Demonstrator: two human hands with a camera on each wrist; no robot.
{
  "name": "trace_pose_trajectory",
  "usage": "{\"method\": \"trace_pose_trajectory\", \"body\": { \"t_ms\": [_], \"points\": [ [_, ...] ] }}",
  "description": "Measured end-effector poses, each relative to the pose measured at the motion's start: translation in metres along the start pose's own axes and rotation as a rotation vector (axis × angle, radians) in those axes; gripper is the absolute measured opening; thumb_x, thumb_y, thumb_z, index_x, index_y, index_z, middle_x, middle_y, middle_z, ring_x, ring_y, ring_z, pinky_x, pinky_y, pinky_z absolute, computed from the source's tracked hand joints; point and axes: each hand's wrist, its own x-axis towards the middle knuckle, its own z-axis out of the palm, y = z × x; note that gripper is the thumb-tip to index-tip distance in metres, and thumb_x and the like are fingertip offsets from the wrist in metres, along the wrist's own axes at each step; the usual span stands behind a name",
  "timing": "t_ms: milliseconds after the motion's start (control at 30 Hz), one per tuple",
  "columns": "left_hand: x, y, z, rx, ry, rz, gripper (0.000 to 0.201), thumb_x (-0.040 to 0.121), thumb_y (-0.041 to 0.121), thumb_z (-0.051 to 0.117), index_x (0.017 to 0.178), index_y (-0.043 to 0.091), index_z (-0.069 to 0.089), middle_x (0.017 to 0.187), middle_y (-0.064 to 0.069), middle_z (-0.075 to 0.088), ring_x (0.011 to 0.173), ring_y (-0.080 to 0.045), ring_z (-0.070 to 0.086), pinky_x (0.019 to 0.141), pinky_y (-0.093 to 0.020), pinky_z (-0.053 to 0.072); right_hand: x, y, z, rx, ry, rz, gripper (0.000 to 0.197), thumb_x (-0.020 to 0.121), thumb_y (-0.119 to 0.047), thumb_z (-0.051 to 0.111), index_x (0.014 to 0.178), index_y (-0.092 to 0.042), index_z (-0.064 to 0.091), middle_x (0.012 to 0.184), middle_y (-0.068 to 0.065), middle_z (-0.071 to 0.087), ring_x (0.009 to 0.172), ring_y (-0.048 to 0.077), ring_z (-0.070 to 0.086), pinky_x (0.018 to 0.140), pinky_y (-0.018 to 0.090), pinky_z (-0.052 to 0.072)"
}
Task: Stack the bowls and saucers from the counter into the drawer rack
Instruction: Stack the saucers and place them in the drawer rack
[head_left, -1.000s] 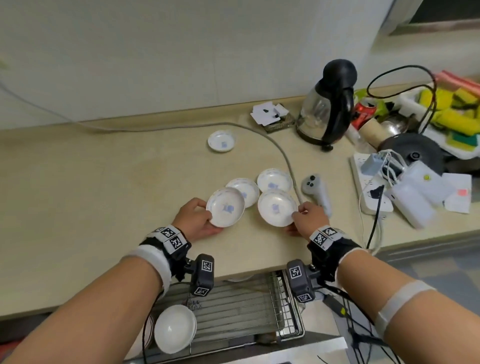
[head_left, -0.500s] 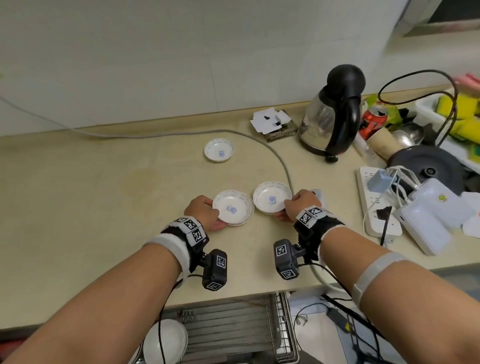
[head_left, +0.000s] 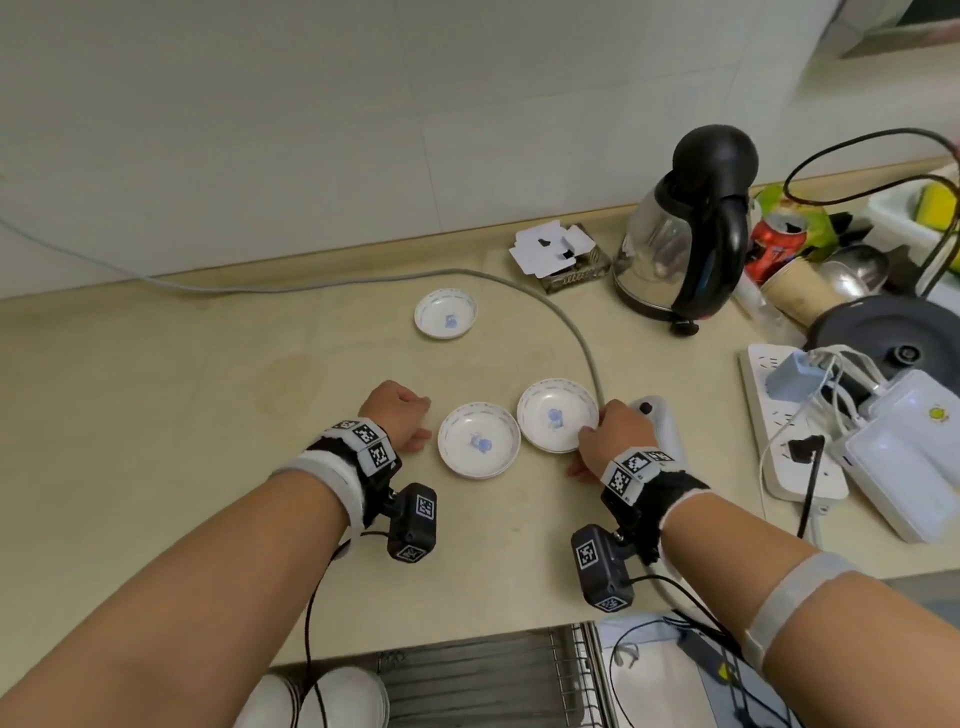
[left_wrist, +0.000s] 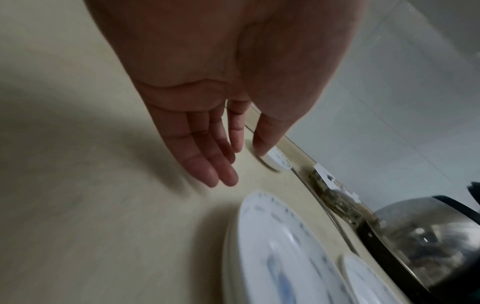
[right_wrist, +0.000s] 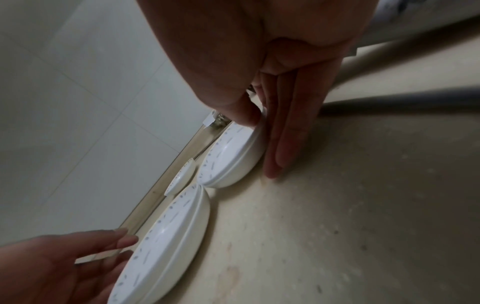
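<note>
Two short stacks of white saucers with blue marks sit side by side on the beige counter (head_left: 156, 415): the left stack (head_left: 479, 439) (left_wrist: 285, 246) (right_wrist: 166, 242) and the right stack (head_left: 557, 415) (right_wrist: 231, 156). My left hand (head_left: 415, 418) (left_wrist: 241, 164) hovers just left of the left stack, fingers straight, holding nothing. My right hand (head_left: 597, 431) (right_wrist: 259, 144) pinches the right stack's rim, thumb on top and fingers along its outer side. A single saucer (head_left: 445, 314) (left_wrist: 276, 162) lies farther back. The wire drawer rack (head_left: 493, 675) below the counter edge holds white bowls (head_left: 332, 701).
A grey cable (head_left: 571, 332) curves past the right stack. A white controller (head_left: 660, 431) lies just behind my right hand. A glass kettle (head_left: 685, 244), a power strip (head_left: 779, 426), a red can (head_left: 776, 247) and a paper cup (head_left: 800, 291) crowd the right.
Each hand set the saucer it held onto another saucer, so several loose saucers became two stacks. My left hand has let go and drawn left; my right hand stays on its stack.
</note>
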Motion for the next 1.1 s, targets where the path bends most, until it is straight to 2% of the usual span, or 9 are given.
{"method": "trace_pose_trajectory", "body": {
  "t_ms": [133,233,367,433,533,667,767,967,1100],
  "points": [
    [0.045,0.025,-0.013,-0.134,-0.054,0.005,0.041,0.098,0.014,0.062,0.135,0.006,0.045,0.114,-0.019,0.064,0.077,-0.029,0.071,0.070,-0.041,0.062,0.012,0.002,0.002,0.015,0.074,0.000,0.018,0.088,-0.022,0.049,0.104,-0.017,0.055,0.095,0.009,0.068,0.074,0.021,0.061,0.068,0.028,0.050],
    [0.077,0.040,-0.015,-0.190,-0.098,0.012,0.051,0.099,0.015,0.060,0.143,0.011,0.037,0.114,-0.019,0.062,0.077,-0.030,0.071,0.071,-0.041,0.061,0.013,-0.003,0.001,0.208,0.119,-0.008,0.018,0.088,-0.018,0.049,0.104,-0.017,0.056,0.078,0.009,0.076,0.070,0.021,0.073,0.073,0.033,0.060],
    [0.111,0.052,-0.011,-0.088,-0.152,0.074,0.053,0.102,0.024,0.055,0.148,0.015,0.031,0.094,-0.016,0.066,0.067,-0.026,0.070,0.061,-0.035,0.061,-0.003,-0.027,0.002,0.382,0.025,-0.135,0.016,0.091,-0.009,0.052,0.104,-0.015,0.057,0.065,0.013,0.076,0.059,0.027,0.076,0.067,0.043,0.065],
    [0.121,0.054,-0.009,-0.027,-0.167,0.113,0.047,0.103,0.025,0.053,0.146,0.016,0.034,0.086,-0.014,0.067,0.065,-0.024,0.071,0.057,-0.032,0.060,-0.013,-0.037,0.012,0.325,-0.058,-0.185,0.015,0.090,-0.008,0.051,0.100,-0.017,0.057,0.063,0.010,0.076,0.057,0.025,0.075,0.064,0.041,0.065],
    [0.131,0.058,-0.009,-0.040,-0.179,0.131,0.035,0.103,0.012,0.049,0.137,0.013,0.041,0.084,-0.015,0.069,0.065,-0.024,0.071,0.064,-0.035,0.060,-0.024,-0.049,0.028,0.312,-0.140,-0.184,0.017,0.089,-0.006,0.049,0.099,-0.015,0.059,0.063,0.011,0.076,0.055,0.024,0.075,0.062,0.038,0.065],
    [0.131,0.056,-0.014,-0.005,-0.154,0.148,0.029,0.096,0.004,0.052,0.124,0.011,0.048,0.072,-0.017,0.071,0.054,-0.018,0.072,0.056,-0.031,0.061,-0.028,-0.053,0.042,0.233,-0.126,-0.176,0.018,0.090,-0.007,0.049,0.101,-0.016,0.059,0.064,0.013,0.076,0.049,0.017,0.073,0.051,0.021,0.058],
    [0.113,0.052,-0.024,-0.005,-0.196,0.172,0.021,0.094,0.006,0.056,0.113,0.012,0.053,0.070,-0.016,0.071,0.049,-0.016,0.070,0.060,-0.033,0.061,-0.034,-0.054,0.045,0.207,-0.101,-0.176,0.018,0.091,-0.008,0.049,0.103,-0.016,0.060,0.068,0.014,0.076,0.048,0.015,0.072,0.048,0.016,0.054],
    [0.046,0.040,-0.054,0.049,-0.427,0.277,0.018,0.094,0.005,0.055,0.111,0.011,0.056,0.072,-0.015,0.069,0.055,-0.017,0.067,0.057,-0.026,0.058,-0.040,-0.052,0.051,0.097,-0.028,-0.198,0.021,0.093,-0.013,0.049,0.109,-0.019,0.061,0.067,0.012,0.076,0.052,0.018,0.073,0.057,0.027,0.061],
    [0.013,0.023,-0.055,0.114,-0.466,0.305,0.022,0.093,0.004,0.054,0.114,0.006,0.057,0.073,-0.017,0.070,0.054,-0.018,0.067,0.058,-0.028,0.058,-0.040,-0.048,0.056,0.035,0.029,-0.182,0.029,0.094,-0.019,0.049,0.119,-0.019,0.064,0.069,0.008,0.076,0.063,0.023,0.075,0.073,0.038,0.063]
  ]
}}
